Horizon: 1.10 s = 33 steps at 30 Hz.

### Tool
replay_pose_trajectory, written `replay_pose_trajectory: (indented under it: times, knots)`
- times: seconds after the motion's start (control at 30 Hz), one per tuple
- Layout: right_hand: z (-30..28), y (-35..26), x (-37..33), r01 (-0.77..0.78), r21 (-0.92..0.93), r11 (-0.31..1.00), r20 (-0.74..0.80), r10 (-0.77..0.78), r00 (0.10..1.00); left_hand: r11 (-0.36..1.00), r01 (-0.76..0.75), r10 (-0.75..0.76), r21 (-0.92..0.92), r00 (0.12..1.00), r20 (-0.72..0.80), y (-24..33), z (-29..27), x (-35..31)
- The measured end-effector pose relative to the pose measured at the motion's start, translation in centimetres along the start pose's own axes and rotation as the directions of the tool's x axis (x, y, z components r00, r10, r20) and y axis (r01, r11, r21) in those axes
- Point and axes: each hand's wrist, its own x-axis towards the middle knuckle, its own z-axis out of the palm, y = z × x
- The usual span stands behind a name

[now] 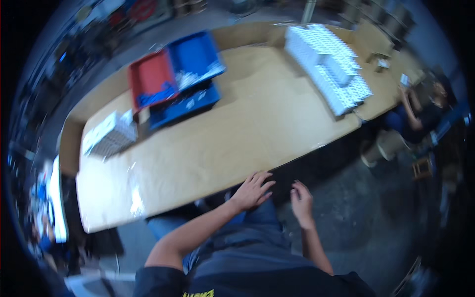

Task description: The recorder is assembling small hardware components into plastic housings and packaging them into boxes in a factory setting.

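My left hand (251,191) hovers at the near edge of the brown-covered table (208,148), palm down. Its fingers are spread, and nothing is in it. To its right, just off the table edge, my right hand (302,200) hangs above the floor. Its fingers are slightly bent and apart, with no object visible in them. Both hands are a little blurred. Across the table lie a red tray (151,72) with small blue pieces, a blue tray (193,54) with clear or whitish pieces, and a second blue tray (185,110) partly beneath them.
White printed boxes form a small stack (111,136) at the table's left and a large block (326,64) at the far right. A raised cardboard border (242,35) runs along the back. At the right, a seated co-worker (415,111) holds a small white item.
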Motion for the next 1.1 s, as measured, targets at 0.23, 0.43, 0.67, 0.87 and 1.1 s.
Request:
replay_pose_trajectory:
  times: [0.23,0.43,0.67,0.87,1.1]
  knots:
    - [3.6,-5.1,4.9,0.089,0.116,0.989,-0.013,-0.088,0.996,0.946,0.322,-0.320,-0.042,0.902,-0.288,-8.7,-12.2,-14.2]
    - [13.1,-17.4,16.5,0.360,0.089,0.929,0.138,-0.369,0.919,0.775,0.627,-0.547,0.073,0.725,-0.419,-17.6,-17.7,-24.5]
    - [29.4,-34.0,28.8,0.638,0.213,0.740,0.207,-0.673,0.710,0.618,0.785,-0.752,-0.045,0.574,-0.323,-19.1,-19.1,-25.8]
    - [43.5,-49.1,34.5,0.555,0.461,0.692,0.463,-0.721,0.515,0.626,0.771,-0.772,-0.117,0.593,-0.226,-20.7,-19.3,-25.7]
    - [59.0,-56.9,35.6,0.645,0.341,0.684,0.847,-0.521,0.105,0.577,0.817,-0.802,-0.013,0.563,-0.201,-20.7,-18.0,-26.5]
